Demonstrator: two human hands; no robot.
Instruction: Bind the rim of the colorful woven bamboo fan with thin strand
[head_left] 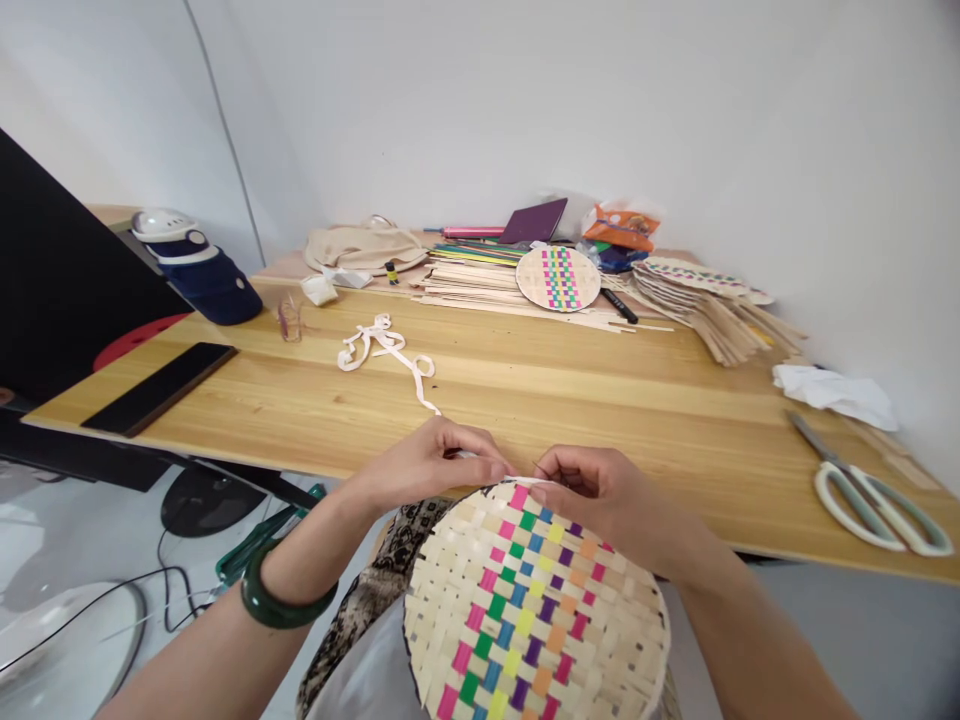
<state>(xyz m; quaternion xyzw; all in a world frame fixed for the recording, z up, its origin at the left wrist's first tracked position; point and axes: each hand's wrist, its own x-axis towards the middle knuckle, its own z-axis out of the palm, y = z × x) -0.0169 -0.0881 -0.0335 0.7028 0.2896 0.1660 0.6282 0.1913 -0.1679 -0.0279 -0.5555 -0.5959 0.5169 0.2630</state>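
While the round woven bamboo fan with coloured centre strips point(536, 610) rests on the lap below the desk point(525, 385) edge, left hand point(427, 465) and right hand point(592, 490) fingers pinch its top rim, likely steadying the white edging tape point(386, 350) there.

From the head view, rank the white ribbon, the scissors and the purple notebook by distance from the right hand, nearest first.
1. White ribbon: runs to the fan edge beside the right hand.
2. Scissors: table's right edge.
3. Purple notebook: far back, by the wall.
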